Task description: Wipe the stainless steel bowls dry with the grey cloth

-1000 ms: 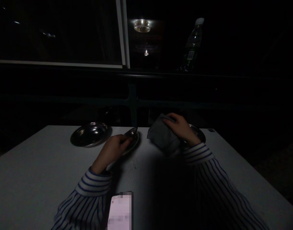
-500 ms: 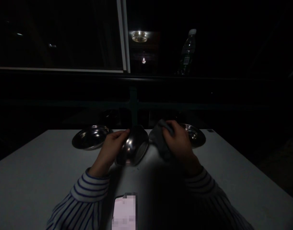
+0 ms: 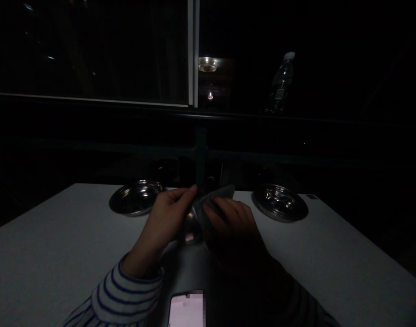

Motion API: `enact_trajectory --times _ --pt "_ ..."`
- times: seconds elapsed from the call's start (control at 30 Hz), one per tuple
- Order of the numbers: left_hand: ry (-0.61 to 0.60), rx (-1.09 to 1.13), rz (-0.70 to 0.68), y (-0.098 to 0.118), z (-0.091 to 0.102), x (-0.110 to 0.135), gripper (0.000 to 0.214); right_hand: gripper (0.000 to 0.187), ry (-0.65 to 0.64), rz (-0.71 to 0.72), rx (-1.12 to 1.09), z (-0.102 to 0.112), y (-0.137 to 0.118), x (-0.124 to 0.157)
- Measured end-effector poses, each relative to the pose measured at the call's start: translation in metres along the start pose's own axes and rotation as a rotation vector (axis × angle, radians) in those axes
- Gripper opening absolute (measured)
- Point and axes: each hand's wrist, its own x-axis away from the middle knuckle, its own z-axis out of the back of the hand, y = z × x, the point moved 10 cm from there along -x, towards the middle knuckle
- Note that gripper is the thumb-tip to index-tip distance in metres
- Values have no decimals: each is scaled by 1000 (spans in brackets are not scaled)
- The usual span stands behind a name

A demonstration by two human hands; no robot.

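My left hand (image 3: 168, 213) grips the rim of a shiny metal bowl (image 3: 191, 229), which is tipped on its side above the table. Pressed against the bowl's surface is a grey cloth (image 3: 203, 209), held in the closed fingers of my right hand (image 3: 233, 222). Hand and cloth cover much of the bowl, and the right hand lies in deep shadow. To the left stands a wide metal dish (image 3: 136, 198). On the right is a stack of similar metal dishes (image 3: 281, 203).
A lit phone (image 3: 187, 311) lies at the near edge of the white table (image 3: 81, 236). Beyond the table, a plastic bottle (image 3: 281, 86) stands on a dark ledge by the window frame (image 3: 193, 54). A small dark label (image 3: 311, 196) marks the far right corner.
My right hand has brought the cloth leftward onto the bowl, which it was apart from or just beside before. The dishes on the right now show fully. The whole view has shifted slightly.
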Motion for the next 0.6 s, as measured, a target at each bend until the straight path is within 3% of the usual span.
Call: enact_trajectory --times 0.13,0.3,0.5,0.6 --pt "-61 9 10 -1 -4 6 33 33 75 42 -13 1 -3 3" --pt "-35 -1 16 2 0 10 34 32 104 -132 26 4 21 3" --pt "-54 -53 -9 2 -4 11 35 34 63 24 -8 4 -10 2" --pt "-67 -88 -19 1 -8 12 36 33 34 -21 -8 2 -4 1"
